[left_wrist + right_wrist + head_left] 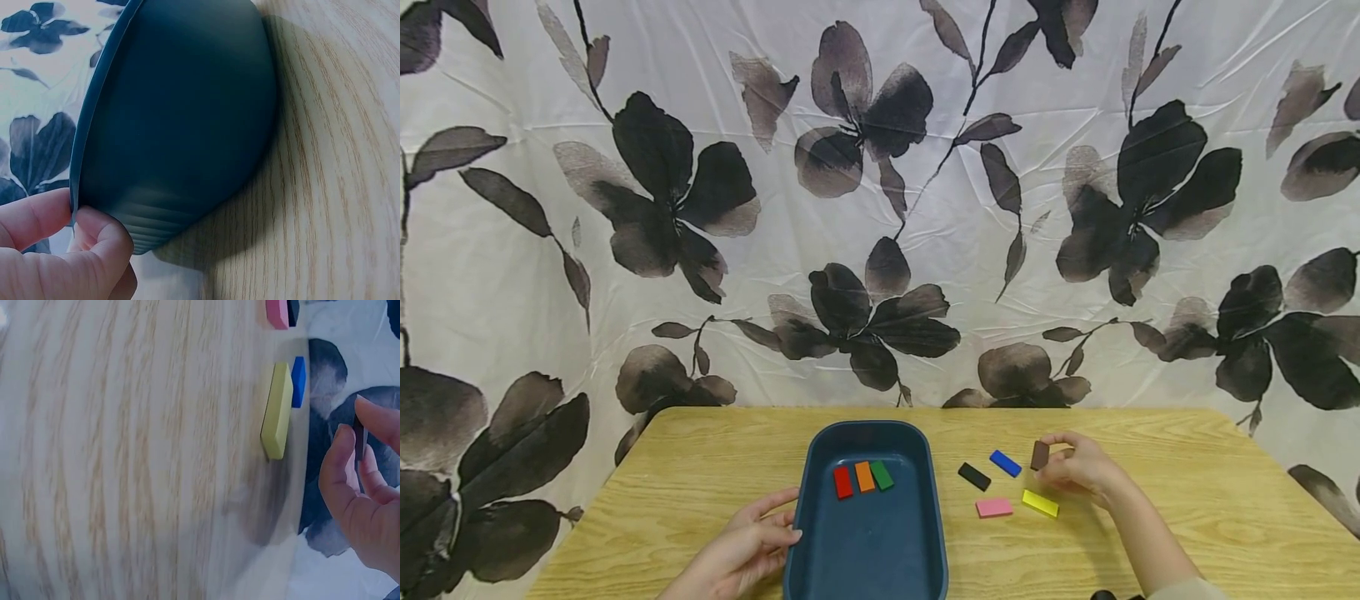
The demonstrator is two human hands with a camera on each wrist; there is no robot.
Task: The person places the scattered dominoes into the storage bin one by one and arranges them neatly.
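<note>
On the left, my left hand (745,543) pinches the near-left rim of a dark blue tray (868,550); the left wrist view shows thumb and finger on the tray's edge (94,112). Inside the tray lie a red block (843,482), an orange block (865,477) and a green block (882,475), side by side. My right hand (1081,469) holds a small brown block (1040,456) between thumb and fingers, raised above the table. Just below that hand lies a yellow block (1041,503), with a blue block (1005,463) to its upper left.
A black block (974,477) and a pink block (994,508) lie on the wooden table (700,467) between the tray and my right hand. Behind the table's far edge hangs a white cloth (985,275) with dark flowers. A small dark object (1105,595) shows at the bottom edge.
</note>
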